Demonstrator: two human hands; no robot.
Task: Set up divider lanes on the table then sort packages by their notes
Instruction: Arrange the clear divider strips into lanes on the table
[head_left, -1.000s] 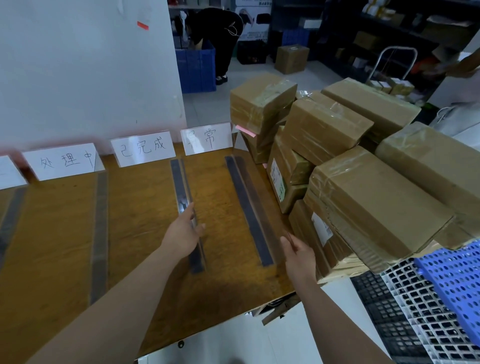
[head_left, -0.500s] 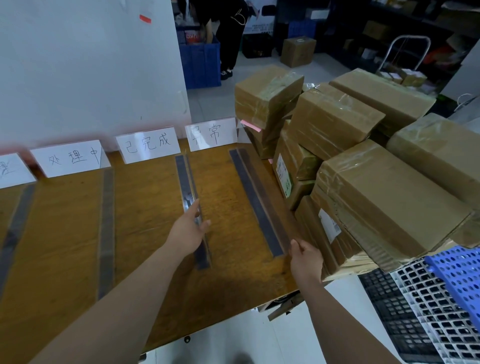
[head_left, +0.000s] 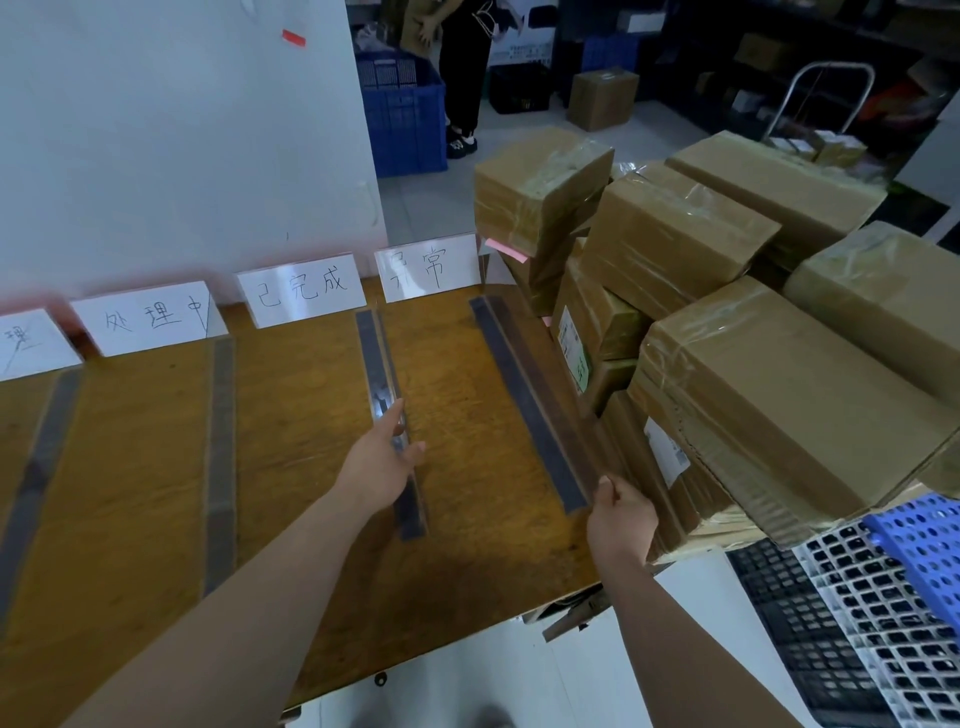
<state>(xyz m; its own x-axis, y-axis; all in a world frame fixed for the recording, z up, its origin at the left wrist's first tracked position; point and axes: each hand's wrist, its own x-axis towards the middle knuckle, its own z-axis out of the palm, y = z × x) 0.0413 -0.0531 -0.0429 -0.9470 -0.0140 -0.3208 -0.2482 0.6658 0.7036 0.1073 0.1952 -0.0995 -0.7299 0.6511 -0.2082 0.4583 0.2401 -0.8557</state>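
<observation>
Table (head_left: 130, 467): a wide wooden top, with four dark strips lying from the back edge toward the person, so the lanes are almost laid out.
Packages (head_left: 779, 384): a big pile of brown taped boxes, just beside the right edge of the table; none lies in a lane yet, so I judge sorting is not begun.
Signs (head_left: 304, 291): white handwritten cards stand along the back, one at the head of each lane.
Right strip (head_left: 524, 400): it runs slantwise near the table's right edge, its near end at the right hand.
Middle strip (head_left: 387, 410): it lies between the two rightmost signs, under the left hand.
Step in hand: setting the last two strips. To do it well, each strip's far end should point at the gap between two signs, and both should lie parallel to the left strips; press flat along the length.
Left hand (head_left: 379, 467): nearly flat, fingers stretched and lying on the middle strip, holding it down more than gripping.
Right hand (head_left: 621, 519): curled, fingers closed at the near end of the right strip; it seems to pinch it, though the contact is partly hidden.
</observation>
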